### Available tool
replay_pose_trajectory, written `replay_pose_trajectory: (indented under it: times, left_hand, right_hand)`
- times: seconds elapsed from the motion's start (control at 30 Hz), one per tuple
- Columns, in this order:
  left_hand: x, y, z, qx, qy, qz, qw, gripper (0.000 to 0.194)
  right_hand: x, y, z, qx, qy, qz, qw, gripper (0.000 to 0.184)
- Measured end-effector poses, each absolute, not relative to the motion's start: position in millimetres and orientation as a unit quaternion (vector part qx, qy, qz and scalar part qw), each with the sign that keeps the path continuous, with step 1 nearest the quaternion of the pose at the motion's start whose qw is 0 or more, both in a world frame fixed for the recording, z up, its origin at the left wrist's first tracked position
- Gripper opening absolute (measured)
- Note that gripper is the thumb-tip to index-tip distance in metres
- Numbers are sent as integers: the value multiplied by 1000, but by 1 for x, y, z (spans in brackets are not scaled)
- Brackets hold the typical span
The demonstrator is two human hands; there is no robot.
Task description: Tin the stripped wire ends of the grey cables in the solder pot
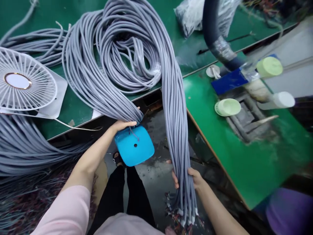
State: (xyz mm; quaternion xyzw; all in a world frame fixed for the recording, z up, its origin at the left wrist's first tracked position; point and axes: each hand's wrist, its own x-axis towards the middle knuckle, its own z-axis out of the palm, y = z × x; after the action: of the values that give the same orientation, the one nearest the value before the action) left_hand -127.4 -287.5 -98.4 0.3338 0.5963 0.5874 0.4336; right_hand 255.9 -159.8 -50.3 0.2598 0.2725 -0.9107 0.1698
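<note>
And now, clasping the grey cables [176, 124] in the right grip [196, 179], just above the bared wire ends [183, 217]; hanging lengthwise off the green table [192, 54]. Clasping a gathered stretch in the left grip [123, 125], above the blue stool [134, 153]. Rightward, blurred: probably a second table [218, 140].

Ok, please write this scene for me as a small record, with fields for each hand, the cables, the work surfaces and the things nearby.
Left hand: holding gathered grey cables, near the blue stool
Right hand: around the hanging part of the cables, above their lower ends
Cable ends: thin coloured wires showing at the bottom
Coil: looped on the green table
Left side: white fan
Right side: green bench with cups, blurred
</note>
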Motion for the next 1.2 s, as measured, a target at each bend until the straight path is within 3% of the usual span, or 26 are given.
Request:
replay_pose_trajectory:
  times: [0.1, 0.27, 0.37, 0.5, 0.6, 0.73, 0.93, 1.2]
  left_hand:
    - [-112, -271, -69, 322, 509, 648, 465, 74]
    - [-97, -281, -23, 32, 481, 777, 404, 53]
    - [-83, -301, 17, -32, 443, 804, 396, 64]
    - [-53, -329, 53, -56, 427, 818, 382, 74]
    - [-35, -341, 59, -56, 440, 809, 385, 78]
    - [-25, -337, 68, -35, 443, 786, 431, 80]
    - [-24, -314, 84, -35, 451, 761, 466, 68]
    - [-14, -298, 73, -51, 466, 728, 499, 69]
  right_hand:
    - [262, -154, -27, 244, 272, -914, 177, 96]
    - [276, -140, 7, 271, 328, -887, 179, 91]
    - [279, -134, 17, 273, 348, -878, 186, 81]
    - [275, -133, 25, 239, 348, -887, 186, 85]
    - [267, -133, 33, 224, 329, -896, 196, 92]
    - [254, -133, 52, 187, 333, -901, 204, 87]
    - [241, -136, 74, 215, 378, -894, 106, 59]
    - [218, -136, 50, 175, 365, -910, 90, 33]
